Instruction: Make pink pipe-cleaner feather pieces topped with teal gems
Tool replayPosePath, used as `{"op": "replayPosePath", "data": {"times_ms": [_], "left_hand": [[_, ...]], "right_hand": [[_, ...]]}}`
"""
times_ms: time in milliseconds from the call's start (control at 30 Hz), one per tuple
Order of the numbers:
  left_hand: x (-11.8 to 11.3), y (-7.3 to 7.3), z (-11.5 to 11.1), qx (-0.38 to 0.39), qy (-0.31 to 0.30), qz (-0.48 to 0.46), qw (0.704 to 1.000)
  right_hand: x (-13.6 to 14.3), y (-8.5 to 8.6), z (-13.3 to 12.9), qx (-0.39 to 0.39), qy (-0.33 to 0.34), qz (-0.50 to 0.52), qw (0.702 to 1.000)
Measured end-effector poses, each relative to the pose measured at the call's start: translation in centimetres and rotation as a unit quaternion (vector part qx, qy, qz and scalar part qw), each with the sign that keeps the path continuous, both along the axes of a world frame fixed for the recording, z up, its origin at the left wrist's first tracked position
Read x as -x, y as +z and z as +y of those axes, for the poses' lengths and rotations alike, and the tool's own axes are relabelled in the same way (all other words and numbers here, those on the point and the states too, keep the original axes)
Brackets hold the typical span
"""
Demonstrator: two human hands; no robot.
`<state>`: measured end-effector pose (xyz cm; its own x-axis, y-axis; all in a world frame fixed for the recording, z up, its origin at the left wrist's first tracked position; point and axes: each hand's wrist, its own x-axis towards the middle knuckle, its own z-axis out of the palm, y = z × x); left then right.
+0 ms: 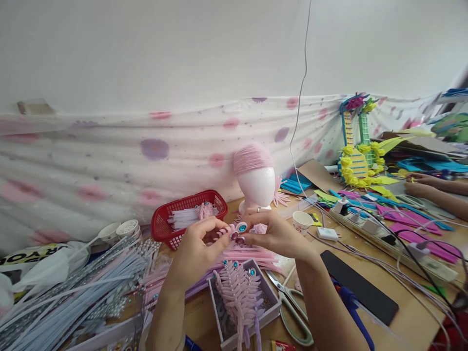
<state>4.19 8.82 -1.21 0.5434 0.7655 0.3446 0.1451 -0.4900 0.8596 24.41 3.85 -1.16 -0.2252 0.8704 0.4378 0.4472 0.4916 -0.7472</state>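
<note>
My left hand (pixel 199 248) and my right hand (pixel 280 234) meet at the middle of the view, fingers pinched from both sides on a small pink piece with a blue gem (pixel 241 227). Pink strands of the piece lie between my left fingers. Just below, a white box (pixel 272 312) holds several feathery pink pieces (pixel 237 292) topped with blue gems. Behind my hands stands a white foam head (pixel 258 187) wrapped in pink yarn at the top. Pink stems (pixel 252 256) lie under my fingers.
A red basket (pixel 161 224) holds white stems. Scissors (pixel 296 312), a black phone (pixel 360 285), a paper cup (pixel 302 220) and a power strip (pixel 395 243) lie right. Silver and white stems (pixel 87 287) spread left. Another person's hands (pixel 424 185) are far right.
</note>
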Motion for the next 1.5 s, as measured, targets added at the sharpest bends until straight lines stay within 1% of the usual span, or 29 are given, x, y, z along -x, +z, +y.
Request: {"op": "replayPosePath", "data": {"times_ms": [100, 167, 233, 333, 467, 600, 700, 800, 867, 967, 1033, 1200, 1300, 1500], "left_hand": [[0.1, -0.1, 0.0, 0.022, -0.03, 0.028, 0.999], [0.1, -0.2, 0.2, 0.041, -0.043, 0.042, 0.997], [0.0, -0.2, 0.3, 0.056, -0.054, 0.047, 0.996], [-0.1, -0.1, 0.4, 0.069, -0.065, 0.039, 0.995], [-0.2, 0.1, 0.1, 0.069, -0.04, 0.01, 0.997], [-0.7, -0.1, -0.2, 0.07, -0.018, -0.046, 0.996], [-1.1, -0.3, -0.2, 0.082, -0.009, -0.084, 0.993], [-1.2, -0.4, -0.1, 0.075, -0.003, -0.107, 0.991], [-1.1, -0.4, 0.0, 0.069, 0.007, -0.115, 0.991], [-0.9, -0.3, 0.0, 0.071, 0.012, -0.115, 0.991], [-0.8, -0.2, 0.1, 0.077, 0.009, -0.109, 0.991], [-0.7, -0.1, 0.1, 0.089, -0.004, -0.108, 0.99], [-0.7, 0.0, -0.1, 0.089, -0.011, -0.099, 0.991], [-0.5, 0.2, -0.1, 0.077, -0.027, -0.062, 0.995]], "right_hand": [[-0.6, 0.0, -0.2, 0.031, 0.033, -0.019, 0.999], [-0.7, 0.1, -0.3, 0.042, 0.044, -0.023, 0.998], [-0.7, 0.2, -0.3, 0.03, 0.039, -0.014, 0.999], [-0.2, 0.2, -0.1, -0.011, 0.015, 0.012, 1.0], [0.4, 0.2, 0.2, -0.048, -0.012, 0.055, 0.997], [1.0, -0.1, 0.5, -0.083, -0.048, 0.104, 0.99], [1.6, -0.4, 0.9, -0.091, -0.058, 0.146, 0.983], [2.0, -0.7, 1.2, -0.075, -0.06, 0.196, 0.976], [2.1, -0.7, 1.3, -0.042, -0.056, 0.213, 0.974], [1.9, -0.6, 1.2, 0.027, -0.011, 0.235, 0.972], [1.5, -0.5, 0.9, 0.056, 0.018, 0.249, 0.967], [0.5, -0.2, 0.4, 0.089, 0.053, 0.226, 0.969], [0.3, -0.2, 0.2, 0.087, 0.055, 0.203, 0.974], [0.4, 0.2, 0.1, -0.005, 0.001, 0.146, 0.989]]}}
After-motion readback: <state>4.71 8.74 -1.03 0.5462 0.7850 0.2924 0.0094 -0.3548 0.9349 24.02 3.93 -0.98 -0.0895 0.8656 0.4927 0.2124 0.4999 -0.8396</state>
